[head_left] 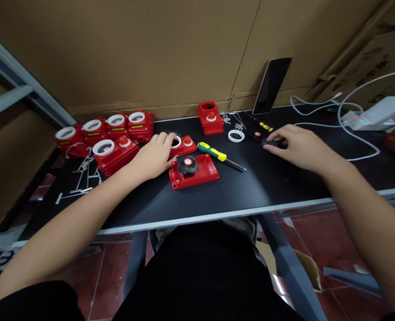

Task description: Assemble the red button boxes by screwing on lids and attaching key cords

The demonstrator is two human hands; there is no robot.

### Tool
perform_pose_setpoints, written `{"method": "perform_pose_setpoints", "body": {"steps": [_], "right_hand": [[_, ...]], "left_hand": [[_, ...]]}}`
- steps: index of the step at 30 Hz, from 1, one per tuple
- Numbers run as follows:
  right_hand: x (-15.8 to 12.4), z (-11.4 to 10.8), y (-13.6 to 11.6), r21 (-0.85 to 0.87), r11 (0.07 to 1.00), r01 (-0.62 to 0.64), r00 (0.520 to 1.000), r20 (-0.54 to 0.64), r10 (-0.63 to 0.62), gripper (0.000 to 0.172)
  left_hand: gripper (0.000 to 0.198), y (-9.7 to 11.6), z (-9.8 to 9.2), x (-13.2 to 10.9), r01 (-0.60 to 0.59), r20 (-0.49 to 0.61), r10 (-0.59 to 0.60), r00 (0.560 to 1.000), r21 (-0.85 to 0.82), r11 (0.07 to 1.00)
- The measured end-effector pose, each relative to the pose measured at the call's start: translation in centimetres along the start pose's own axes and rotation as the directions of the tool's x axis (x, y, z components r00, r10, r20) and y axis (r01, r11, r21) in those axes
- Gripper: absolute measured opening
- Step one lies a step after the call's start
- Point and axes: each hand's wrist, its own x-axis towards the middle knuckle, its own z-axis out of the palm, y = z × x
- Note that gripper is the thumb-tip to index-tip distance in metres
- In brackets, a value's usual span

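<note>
My left hand (155, 156) is closed around the left end of a red cover (188, 143) that has a white ring and a small red cap. Just in front of it lies an open red housing (197, 182), with a black square plate (187, 164) bearing a red-and-white round button inside. To the right, my right hand (294, 145) pinches a small dark round part (269, 143) low over the black table; its exact kind is not clear. A green-and-yellow screwdriver (212, 151) lies between my hands, its tip pointing right.
Several red boxes with white rings (104, 147) stand at left, beside metal T-shaped rods (80, 189). Further back are another red box (211, 119), a loose white ring (236, 136) and a leaning phone (271, 87). White cables (364, 154) curl across the right.
</note>
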Motion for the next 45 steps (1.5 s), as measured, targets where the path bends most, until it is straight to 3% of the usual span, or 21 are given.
{"method": "perform_pose_setpoints", "body": {"steps": [9,13,17,21,23,26,29,33,35,37,40,42,45], "right_hand": [[-0.5,0.4,0.2,0.055,0.998,-0.029,0.999,-0.015,0.029,0.034],[-0.7,-0.3,-1.0,0.024,1.000,-0.020,0.998,-0.057,0.021,0.040],[-0.9,-1.7,-6.4,0.067,0.990,0.123,0.983,-0.144,-0.113,0.030],[-0.1,-2.4,-14.4,0.134,0.911,0.389,0.920,-0.010,-0.391,0.032],[1.1,-2.1,-17.7,0.106,0.855,0.508,0.858,0.032,-0.513,0.036],[3.2,-0.6,-20.4,0.117,0.789,0.603,0.794,0.008,-0.608,0.028],[4.8,1.3,-21.1,0.251,0.731,0.634,0.747,0.044,-0.663,0.016],[5.6,1.3,-20.7,0.429,0.628,0.649,0.712,-0.052,-0.701,0.010],[5.9,-0.6,-19.6,0.472,0.601,0.645,0.712,-0.086,-0.697,0.009],[6.5,-3.3,-17.4,0.494,0.654,0.573,0.757,-0.013,-0.653,0.015],[7.9,-6.9,-12.3,0.453,0.836,0.311,0.911,0.109,-0.398,0.035],[8.7,-7.7,-8.6,0.287,0.952,0.102,0.983,0.118,-0.141,0.029],[9.4,-6.6,-4.5,0.117,0.987,-0.114,0.973,0.215,0.087,0.008]], "left_hand": [[0.079,-0.7,0.5,0.0,-0.025,-0.016,0.025,1.000,0.023,0.999],[0.080,-0.5,0.4,0.0,-0.020,-0.017,0.020,1.000,0.031,0.999],[0.077,-0.2,0.1,0.0,-0.010,-0.008,0.010,1.000,0.029,1.000],[0.078,-0.2,0.0,0.0,-0.021,-0.013,0.022,1.000,0.020,1.000],[0.078,-0.4,0.0,0.0,-0.033,-0.021,0.033,0.999,0.014,0.999],[0.078,-0.7,0.2,0.0,-0.055,-0.032,0.055,0.998,0.014,0.998],[0.078,-0.9,0.3,-0.1,-0.073,-0.042,0.074,0.996,0.020,0.997],[0.076,-0.6,0.3,0.0,-0.080,-0.042,0.081,0.996,0.030,0.996],[0.074,-0.3,0.2,0.1,-0.055,-0.033,0.056,0.998,0.033,0.998],[0.073,0.1,0.1,0.2,-0.020,-0.020,0.021,1.000,0.034,0.999],[0.074,0.5,-0.1,0.2,0.013,-0.005,-0.012,1.000,0.039,0.999],[0.073,0.5,-0.1,0.2,0.017,-0.007,-0.017,1.000,0.046,0.999],[0.071,0.4,-0.1,0.2,0.015,-0.008,-0.014,1.000,0.049,0.999]]}}
